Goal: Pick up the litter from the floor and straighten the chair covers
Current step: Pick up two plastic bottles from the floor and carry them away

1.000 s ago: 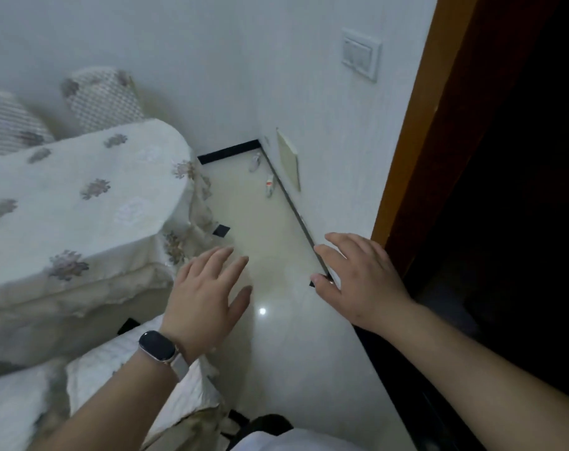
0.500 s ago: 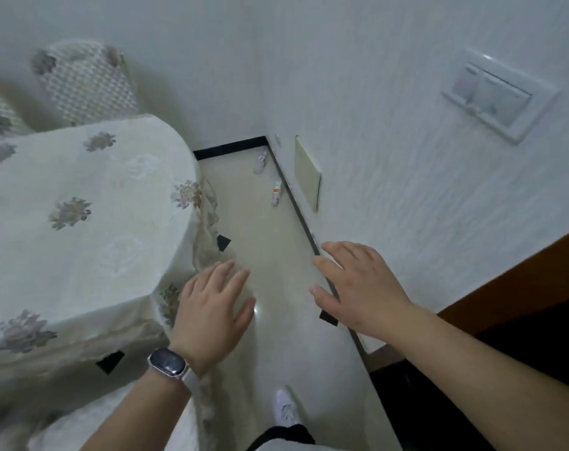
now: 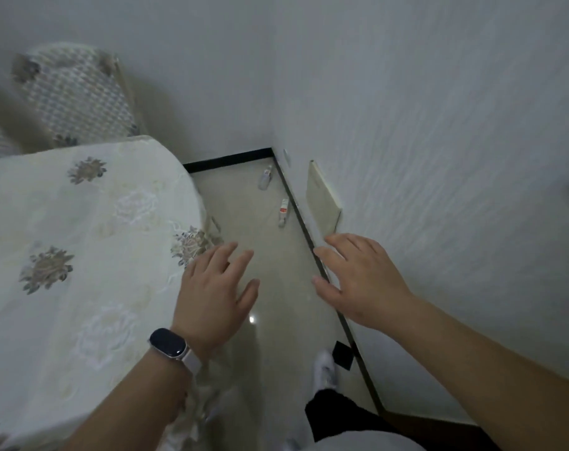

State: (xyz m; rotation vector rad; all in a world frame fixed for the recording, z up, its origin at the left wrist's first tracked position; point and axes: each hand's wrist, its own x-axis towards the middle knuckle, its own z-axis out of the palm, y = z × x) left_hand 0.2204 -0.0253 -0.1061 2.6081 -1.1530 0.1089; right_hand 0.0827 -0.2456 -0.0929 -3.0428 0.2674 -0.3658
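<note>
Head view. Holds the left hand (image 3: 216, 294) out past the edge of a cloth-draped surface (image 3: 81, 239) and the right hand (image 3: 358, 281) near the wall (image 3: 439, 157), fingers of both apart, loosely straight, gripping nothing. Faces litter lying on the floor (image 3: 286, 288) near the corner: a small bottle (image 3: 265, 179), then a red-marked tube (image 3: 283, 211) just beside the skirting (image 3: 297, 209). Stands well apart from a patterned chair cover (image 3: 78, 96) beyond the surface.

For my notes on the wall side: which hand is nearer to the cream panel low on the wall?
Right. The right hand is just below the cream panel, beside the wall; the left hand is across the floor strip, by the tablecloth.
</note>
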